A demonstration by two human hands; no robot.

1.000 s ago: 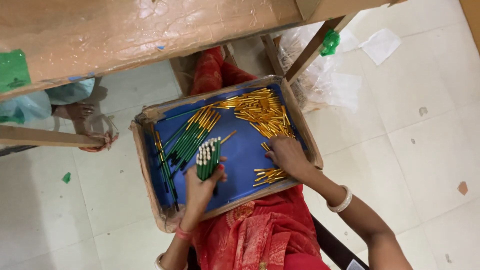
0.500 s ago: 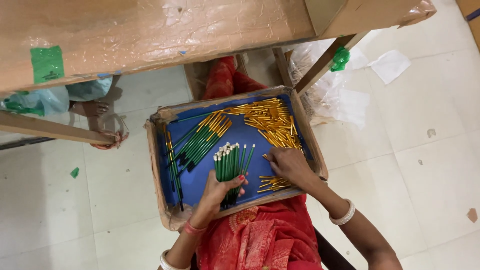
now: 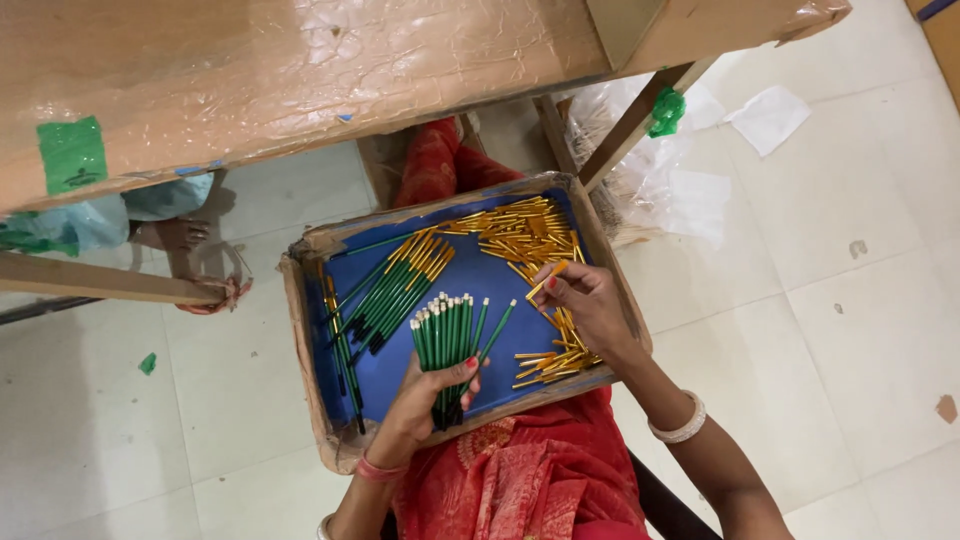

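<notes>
Bundle of green pencils [image 3: 445, 345] gripped in left hand [image 3: 425, 400], fanned slightly, tips up and away from the person, white-capped ends level at the top. Single gold piece [image 3: 545, 281] pinched in right hand [image 3: 590, 305] fingers, tilted diagonally. Both are over a shallow cardboard tray [image 3: 300, 330] with blue lining, resting on the lap. Loose green pencils [image 3: 395, 290] lie diagonally at tray's left-centre. Heap of gold pieces [image 3: 525, 232] at far right corner, a smaller scatter [image 3: 550, 362] near the right hand's wrist.
</notes>
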